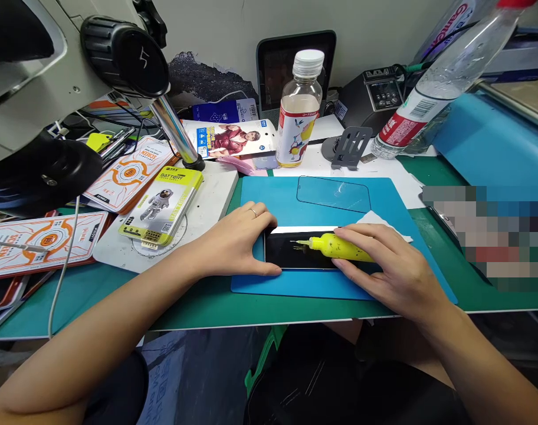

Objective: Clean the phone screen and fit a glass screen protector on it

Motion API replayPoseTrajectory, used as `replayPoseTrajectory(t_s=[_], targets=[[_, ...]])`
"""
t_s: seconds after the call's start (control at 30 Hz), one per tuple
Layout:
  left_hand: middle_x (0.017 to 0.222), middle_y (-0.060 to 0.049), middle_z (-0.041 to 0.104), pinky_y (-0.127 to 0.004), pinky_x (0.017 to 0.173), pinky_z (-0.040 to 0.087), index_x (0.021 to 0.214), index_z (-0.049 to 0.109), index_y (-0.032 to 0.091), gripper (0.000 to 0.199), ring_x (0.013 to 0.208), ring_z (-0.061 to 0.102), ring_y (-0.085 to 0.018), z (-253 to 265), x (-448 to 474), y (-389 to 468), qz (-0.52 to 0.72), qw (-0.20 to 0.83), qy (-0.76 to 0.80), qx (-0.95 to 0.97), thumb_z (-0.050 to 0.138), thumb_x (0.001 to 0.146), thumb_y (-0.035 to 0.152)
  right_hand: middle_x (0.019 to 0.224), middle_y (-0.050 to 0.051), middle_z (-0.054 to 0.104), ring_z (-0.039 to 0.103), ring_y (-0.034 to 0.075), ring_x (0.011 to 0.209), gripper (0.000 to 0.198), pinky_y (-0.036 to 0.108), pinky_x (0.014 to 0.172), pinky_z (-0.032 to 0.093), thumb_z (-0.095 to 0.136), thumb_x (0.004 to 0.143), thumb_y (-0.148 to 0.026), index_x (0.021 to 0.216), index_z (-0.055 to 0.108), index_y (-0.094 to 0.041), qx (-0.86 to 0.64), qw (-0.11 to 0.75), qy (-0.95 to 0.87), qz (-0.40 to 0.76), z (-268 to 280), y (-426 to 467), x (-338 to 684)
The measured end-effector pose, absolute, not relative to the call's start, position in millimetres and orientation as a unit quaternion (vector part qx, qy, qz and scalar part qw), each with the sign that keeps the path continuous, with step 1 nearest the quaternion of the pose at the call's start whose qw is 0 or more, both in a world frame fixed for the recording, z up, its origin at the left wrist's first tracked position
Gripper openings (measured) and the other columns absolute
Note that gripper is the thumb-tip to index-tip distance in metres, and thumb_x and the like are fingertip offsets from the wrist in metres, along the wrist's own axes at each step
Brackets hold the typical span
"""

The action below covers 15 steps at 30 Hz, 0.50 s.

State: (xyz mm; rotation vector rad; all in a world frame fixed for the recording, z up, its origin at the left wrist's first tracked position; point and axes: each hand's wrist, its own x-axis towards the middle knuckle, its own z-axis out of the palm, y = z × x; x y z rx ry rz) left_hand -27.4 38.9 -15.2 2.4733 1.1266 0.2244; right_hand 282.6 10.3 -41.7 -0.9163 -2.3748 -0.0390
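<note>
A phone (280,251) with a dark, glossy screen lies flat on a blue mat (273,203). My left hand (239,241) grips its left end, thumb at the near edge and fingers at the far edge. In my right hand (388,268) is a yellow needle-tip bottle (335,247), pinched between thumb and fingers and tilted nearly flat. Its thin tip points left, just over the screen, where a reflection shows. Behind the phone lies a clear, dark-rimmed screen glass (333,193). A white wipe (375,219) sits partly behind my right hand.
A microscope (74,71) rises at the left over boxed screens (52,236) and a battery pack (163,203). At the back stand a drink bottle (299,112), a metal stand (348,149) and a leaning water bottle (432,100). A blurred-out phone lies at right.
</note>
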Motion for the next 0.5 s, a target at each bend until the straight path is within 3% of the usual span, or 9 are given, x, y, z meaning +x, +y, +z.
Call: replayPoseTrajectory(t_s=[0.5], targets=[[0.115,-0.008,0.059,-0.043,0.094,0.049,0.116,0.058,0.018,0.061,0.109,0.055,-0.029,-15.1,-26.1,39.2,0.083,0.202,0.403,0.889,0.08,0.079,0.061,0.122,0.012,0.072,0.071,0.028,0.107,0.05,0.041,0.092,0.058,0.073,0.091,-0.016,0.139,0.061,-0.022,-0.349,0.292,-0.891,-0.007,-42.5,9.5,283.6]])
